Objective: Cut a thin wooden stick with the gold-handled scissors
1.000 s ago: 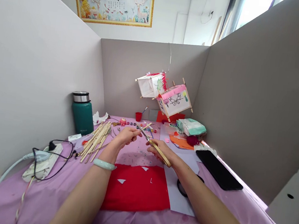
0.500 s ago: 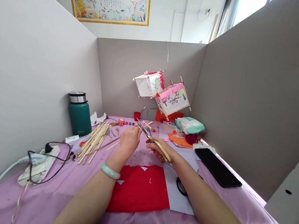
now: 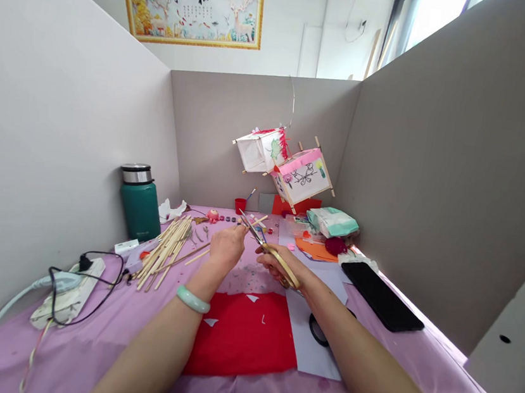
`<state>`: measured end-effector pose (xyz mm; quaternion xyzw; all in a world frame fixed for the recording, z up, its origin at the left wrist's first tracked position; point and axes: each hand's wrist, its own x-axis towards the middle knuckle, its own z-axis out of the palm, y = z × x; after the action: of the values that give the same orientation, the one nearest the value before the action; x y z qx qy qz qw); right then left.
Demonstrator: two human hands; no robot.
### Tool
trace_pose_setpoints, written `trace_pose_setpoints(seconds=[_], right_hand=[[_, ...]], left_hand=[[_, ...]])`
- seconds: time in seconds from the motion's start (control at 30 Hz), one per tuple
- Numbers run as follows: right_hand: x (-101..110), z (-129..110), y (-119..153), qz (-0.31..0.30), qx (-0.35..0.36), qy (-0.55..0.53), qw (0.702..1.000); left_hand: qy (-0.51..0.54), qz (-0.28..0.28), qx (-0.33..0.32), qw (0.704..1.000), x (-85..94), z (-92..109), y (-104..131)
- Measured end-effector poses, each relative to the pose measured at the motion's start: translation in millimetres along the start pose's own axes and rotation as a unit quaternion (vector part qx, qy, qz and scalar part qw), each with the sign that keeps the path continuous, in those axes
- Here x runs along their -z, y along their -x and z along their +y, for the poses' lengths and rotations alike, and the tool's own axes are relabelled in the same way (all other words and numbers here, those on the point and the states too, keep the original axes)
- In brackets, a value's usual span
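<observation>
My left hand [image 3: 226, 247], wearing a pale green bangle [image 3: 193, 299], is closed round a thin wooden stick [image 3: 261, 220]. The stick's far end pokes out to the right past my fingers. In my right hand [image 3: 290, 261] is a pair of scissors [image 3: 280, 265] with gold-coloured handles. Their blades point up and left, crossing the stick just beside my left fingertips. Whether the blades touch the stick I cannot tell. Below both hands a red cloth [image 3: 245, 341] lies on the table, with small white scraps on it.
Several wooden sticks [image 3: 167, 252] lie in a pile at left, near a green bottle [image 3: 140, 210] and a power strip [image 3: 69, 294]. Two paper lanterns [image 3: 304, 175] hang ahead on a wire. At right are a black phone [image 3: 381, 297], a tissue pack [image 3: 332, 222] and white paper [image 3: 315, 349].
The view has tipped slightly upward. Both hands, the stick and the scissors keep almost the same places.
</observation>
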<state>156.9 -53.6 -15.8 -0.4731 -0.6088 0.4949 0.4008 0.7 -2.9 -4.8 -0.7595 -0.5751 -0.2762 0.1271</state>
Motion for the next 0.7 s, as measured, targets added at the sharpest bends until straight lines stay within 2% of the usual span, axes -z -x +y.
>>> trace_pose_setpoints(seconds=[0.1, 0.23, 0.3, 0.4, 0.47, 0.5, 0.57, 0.7], right_hand=[[-0.2, 2.3, -2.9, -0.003, -0.002, -0.005, 1.0], [-0.4, 4.4, -5.5, -0.008, -0.014, -0.014, 1.0], [-0.6, 4.1, -4.8, -0.014, -0.014, -0.013, 1.0], [-0.3, 3.2, -2.2, -0.031, -0.006, -0.015, 0.999], [0.2, 3.2, -1.2, -0.037, -0.003, -0.014, 0.999], [0.5, 3.4, -1.3, -0.036, -0.002, -0.013, 0.999], [0.8, 4.5, -2.4, -0.029, -0.003, -0.014, 0.999], [-0.1, 7.1, -5.6, -0.015, -0.004, -0.031, 0.999]], left_hand=[[0.046, -0.024, 0.004, 0.999, 1.2, -5.5, -5.0], [0.179, -0.059, 0.0, 0.982, 1.7, -17.3, -13.5], [0.263, -0.104, 0.013, 0.959, 3.8, -23.6, -15.8], [0.385, -0.185, 0.055, 0.903, 7.9, -30.8, -15.7], [0.434, -0.214, 0.074, 0.872, 9.0, -32.9, -14.7], [0.443, -0.216, 0.077, 0.867, 8.7, -33.1, -14.4], [0.428, -0.191, 0.068, 0.881, 7.1, -32.1, -14.7], [0.306, -0.109, 0.015, 0.946, 4.0, -28.6, -16.7]])
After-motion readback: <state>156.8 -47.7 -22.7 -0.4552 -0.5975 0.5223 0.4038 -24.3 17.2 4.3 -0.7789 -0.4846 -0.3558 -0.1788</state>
